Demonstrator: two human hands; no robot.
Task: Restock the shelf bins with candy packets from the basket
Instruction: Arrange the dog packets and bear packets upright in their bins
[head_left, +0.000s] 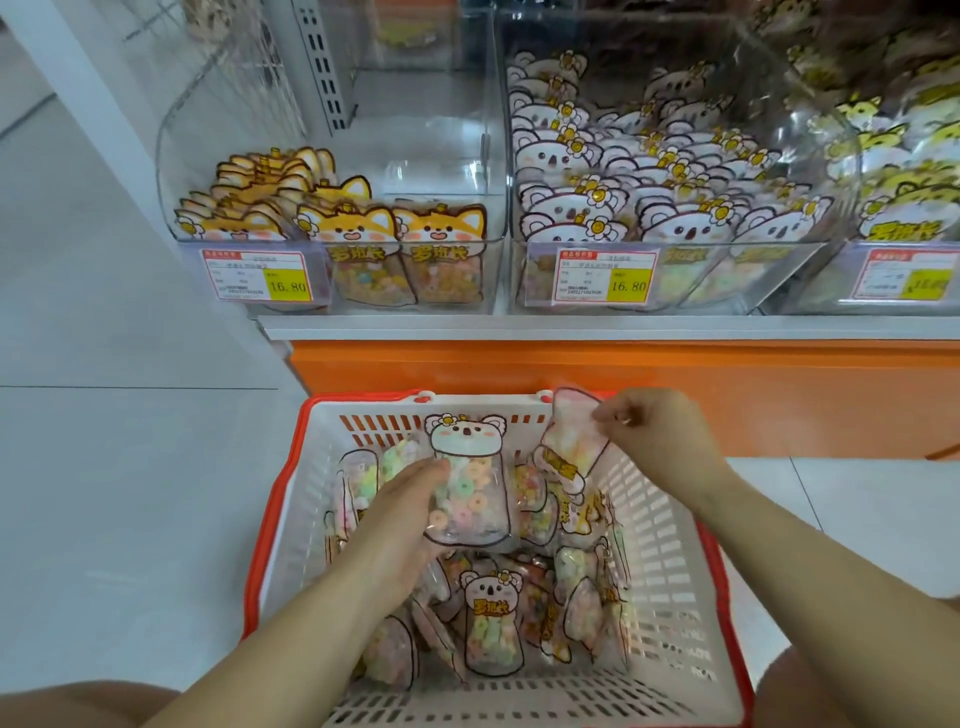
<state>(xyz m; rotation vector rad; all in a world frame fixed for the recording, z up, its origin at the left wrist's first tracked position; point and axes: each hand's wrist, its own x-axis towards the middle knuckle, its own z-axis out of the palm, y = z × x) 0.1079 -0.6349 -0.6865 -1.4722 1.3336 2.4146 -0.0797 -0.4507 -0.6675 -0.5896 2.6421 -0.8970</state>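
A white basket (670, 597) with an orange rim stands on the floor below the shelf, with several candy packets lying in it. My left hand (400, 519) grips a koala-topped packet (470, 483) of pastel ring candy, held upright over the basket's middle. My right hand (660, 441) pinches another packet (571, 441) by its top at the basket's far right corner. Above, a clear bin (337, 228) holds orange fox packets along its left and front. The bin to its right (670, 208) is packed with koala packets.
A third bin (904, 208) with yellow packets sits at the far right. Price tags (260, 275) front each bin. An orange shelf base (623, 374) runs behind the basket. Pale tiled floor (130, 467) spreads to the left. My knees show at the bottom corners.
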